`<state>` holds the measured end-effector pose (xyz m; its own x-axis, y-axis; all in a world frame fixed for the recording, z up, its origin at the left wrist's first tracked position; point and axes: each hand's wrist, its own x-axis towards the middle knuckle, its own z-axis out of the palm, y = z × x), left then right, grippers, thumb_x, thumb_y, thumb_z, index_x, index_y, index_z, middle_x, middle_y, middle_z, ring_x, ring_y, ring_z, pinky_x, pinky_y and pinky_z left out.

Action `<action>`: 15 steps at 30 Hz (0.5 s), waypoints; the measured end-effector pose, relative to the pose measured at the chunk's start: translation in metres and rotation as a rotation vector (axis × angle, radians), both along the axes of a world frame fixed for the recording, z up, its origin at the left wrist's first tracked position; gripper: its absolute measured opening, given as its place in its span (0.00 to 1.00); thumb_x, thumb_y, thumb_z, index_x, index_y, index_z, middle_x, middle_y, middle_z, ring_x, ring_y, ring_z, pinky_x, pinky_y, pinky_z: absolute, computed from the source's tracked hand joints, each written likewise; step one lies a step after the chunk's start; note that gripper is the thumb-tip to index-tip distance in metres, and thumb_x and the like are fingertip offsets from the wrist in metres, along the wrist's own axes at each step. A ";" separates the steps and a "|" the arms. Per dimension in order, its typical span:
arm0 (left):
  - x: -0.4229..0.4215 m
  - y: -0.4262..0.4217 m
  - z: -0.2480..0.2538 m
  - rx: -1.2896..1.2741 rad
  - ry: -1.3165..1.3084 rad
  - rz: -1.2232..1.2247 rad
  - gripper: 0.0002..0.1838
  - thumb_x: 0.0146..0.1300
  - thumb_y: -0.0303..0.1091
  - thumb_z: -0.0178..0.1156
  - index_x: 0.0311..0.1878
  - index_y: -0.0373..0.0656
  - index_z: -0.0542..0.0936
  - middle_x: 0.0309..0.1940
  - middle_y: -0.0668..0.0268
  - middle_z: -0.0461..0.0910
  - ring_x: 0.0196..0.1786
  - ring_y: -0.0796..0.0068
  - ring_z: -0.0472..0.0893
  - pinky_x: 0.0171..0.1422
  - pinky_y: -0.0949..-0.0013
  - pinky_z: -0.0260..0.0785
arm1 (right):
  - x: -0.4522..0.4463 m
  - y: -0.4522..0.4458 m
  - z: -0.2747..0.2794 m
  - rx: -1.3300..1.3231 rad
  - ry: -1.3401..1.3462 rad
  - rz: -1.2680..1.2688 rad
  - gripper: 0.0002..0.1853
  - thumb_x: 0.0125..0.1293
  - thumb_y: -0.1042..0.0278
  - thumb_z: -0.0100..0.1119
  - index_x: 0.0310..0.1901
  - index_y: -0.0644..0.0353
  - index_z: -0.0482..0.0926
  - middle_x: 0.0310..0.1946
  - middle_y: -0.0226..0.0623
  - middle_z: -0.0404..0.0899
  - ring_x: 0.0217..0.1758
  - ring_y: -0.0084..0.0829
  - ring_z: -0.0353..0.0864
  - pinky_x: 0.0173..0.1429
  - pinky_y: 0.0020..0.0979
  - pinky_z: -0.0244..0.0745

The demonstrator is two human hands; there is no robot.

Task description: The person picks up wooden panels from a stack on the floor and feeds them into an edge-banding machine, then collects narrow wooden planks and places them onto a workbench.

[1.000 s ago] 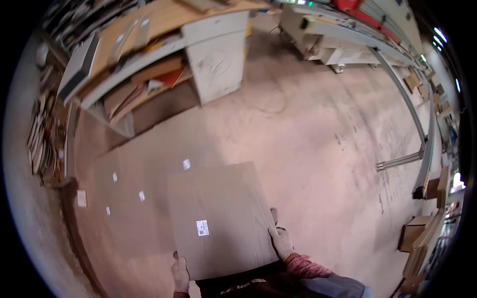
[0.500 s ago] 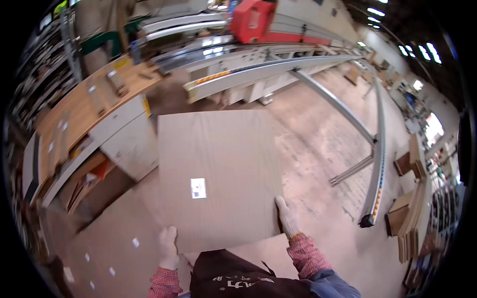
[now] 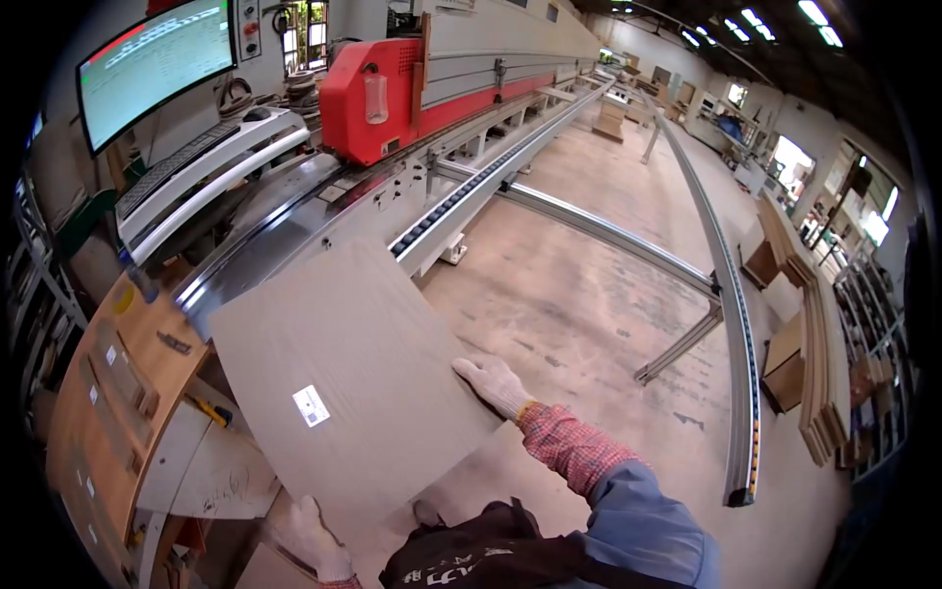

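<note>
A flat grey-brown panel [image 3: 363,353] with faint wood grain is held between my two gloved hands. It bears a white printed label [image 3: 310,404]. My right hand [image 3: 494,386], in a pale knit glove, grips the right edge, its fingers partly under the board. My left hand [image 3: 312,540], gloved too, holds the near left edge at the bottom of the view. The panel's far end overlaps the machine's metal bed [image 3: 250,245] and comes close to the end of a roller rail [image 3: 422,236]; whether it touches them I cannot tell.
A red machine head [image 3: 368,103] stands beyond the bed, with a monitor [image 3: 157,64] and keyboard [image 3: 177,167] to its left. A wooden-topped bench [image 3: 167,363] with labelled strips is at left. Another roller rail [image 3: 726,265] runs along the right, near stacked boards [image 3: 819,363].
The panel has swung left and tilted, its far end now over the machine bed. My view has shifted, bringing the monitor into sight. Both hands keep hold of the panel.
</note>
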<state>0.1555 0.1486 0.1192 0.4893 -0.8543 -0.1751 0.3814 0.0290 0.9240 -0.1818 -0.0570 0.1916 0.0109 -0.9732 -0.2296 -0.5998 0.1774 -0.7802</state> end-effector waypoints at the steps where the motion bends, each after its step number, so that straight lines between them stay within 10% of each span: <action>1: -0.001 -0.020 0.008 0.028 0.010 0.024 0.25 0.79 0.40 0.54 0.68 0.30 0.72 0.62 0.58 0.78 0.62 0.65 0.78 0.68 0.61 0.70 | 0.003 -0.024 0.003 0.018 0.014 0.019 0.33 0.72 0.35 0.51 0.53 0.61 0.86 0.49 0.53 0.87 0.54 0.49 0.86 0.62 0.45 0.75; 15: -0.073 -0.164 0.004 0.048 0.171 0.277 0.18 0.78 0.38 0.56 0.58 0.32 0.80 0.54 0.63 0.83 0.55 0.73 0.81 0.63 0.66 0.73 | -0.009 -0.227 0.016 -0.101 0.453 0.309 0.30 0.74 0.41 0.51 0.57 0.64 0.79 0.58 0.59 0.80 0.57 0.55 0.82 0.58 0.50 0.77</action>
